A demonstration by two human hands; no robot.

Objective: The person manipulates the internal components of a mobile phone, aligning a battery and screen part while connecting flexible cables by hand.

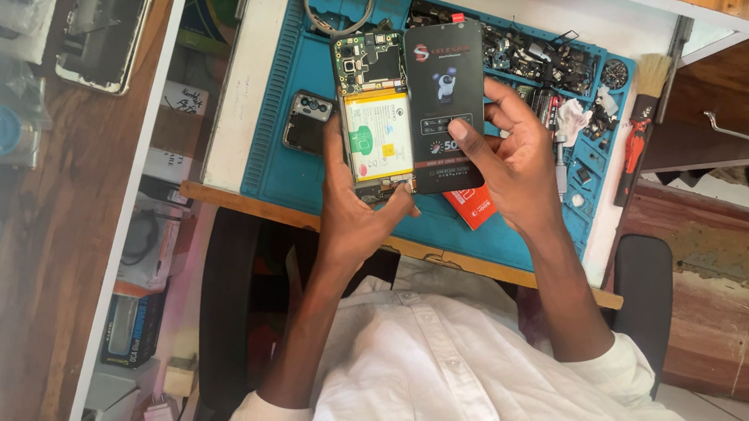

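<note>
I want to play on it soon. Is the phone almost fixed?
Not yet. The phone is open, battery and board bare, held by the left hand. The right hand holds a black screen beside it, not fitted. The back cover still lies on the mat.

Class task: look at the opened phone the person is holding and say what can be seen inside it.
Inside the opened phone: a yellow-edged battery with a green label, and a circuit board above it. The left hand covers the bottom end, hiding the parts there.
</note>
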